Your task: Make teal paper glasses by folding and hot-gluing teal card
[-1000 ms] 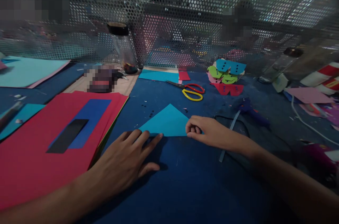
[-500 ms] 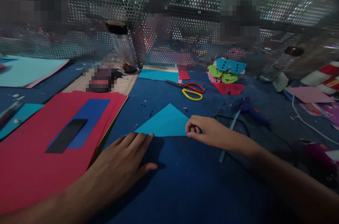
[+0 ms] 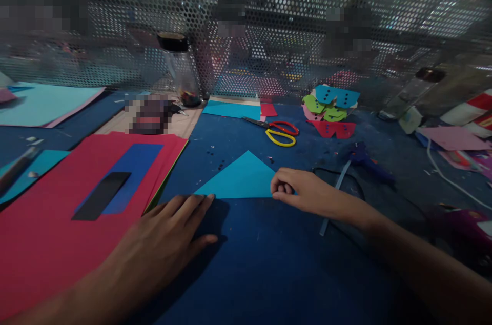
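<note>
A light-blue sheet of paper, folded into a triangle, lies on the dark blue tabletop with its point facing away from me. My left hand is spread flat at its left corner, fingertips along the bottom edge and thumb apart. At the right corner, my right hand is closed with fingers curled down on the paper, covering most of that corner. Whether the fingers pinch the paper or only press it is hidden. Beyond the triangle, scissors with one red and one yellow handle lie open.
Red sheets at left carry a blue strip and a black strip. Cut paper shapes with dots lie at the back right. A glue gun with a cord is right. A jar stands by the perforated metal screen.
My left hand has slid slightly left along the triangle's bottom edge. My right hand stays at the right corner. The whole view has shifted a little.
</note>
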`<action>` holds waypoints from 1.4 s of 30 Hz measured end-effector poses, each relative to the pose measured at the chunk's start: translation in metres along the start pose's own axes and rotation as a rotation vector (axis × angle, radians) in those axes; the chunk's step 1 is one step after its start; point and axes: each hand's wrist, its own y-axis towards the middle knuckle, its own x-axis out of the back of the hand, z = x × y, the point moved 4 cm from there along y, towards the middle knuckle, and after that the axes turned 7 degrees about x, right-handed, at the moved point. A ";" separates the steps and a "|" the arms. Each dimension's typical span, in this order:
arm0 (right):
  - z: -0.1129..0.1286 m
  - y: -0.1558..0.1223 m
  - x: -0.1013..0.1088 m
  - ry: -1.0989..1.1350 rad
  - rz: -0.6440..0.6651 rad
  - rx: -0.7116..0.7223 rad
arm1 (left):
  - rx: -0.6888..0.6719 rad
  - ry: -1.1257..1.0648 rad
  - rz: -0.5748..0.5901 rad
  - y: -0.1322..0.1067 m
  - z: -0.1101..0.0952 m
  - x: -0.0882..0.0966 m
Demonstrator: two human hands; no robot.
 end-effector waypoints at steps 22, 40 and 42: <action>-0.004 0.001 -0.003 -0.044 -0.023 0.042 | -0.208 -0.037 -0.068 0.017 0.011 0.031; 0.002 -0.001 -0.004 -0.173 -0.052 0.140 | -0.415 -0.108 -0.131 0.047 -0.003 0.010; 0.005 -0.002 -0.005 -0.246 -0.045 0.181 | -0.429 -0.118 -0.159 0.048 -0.003 0.010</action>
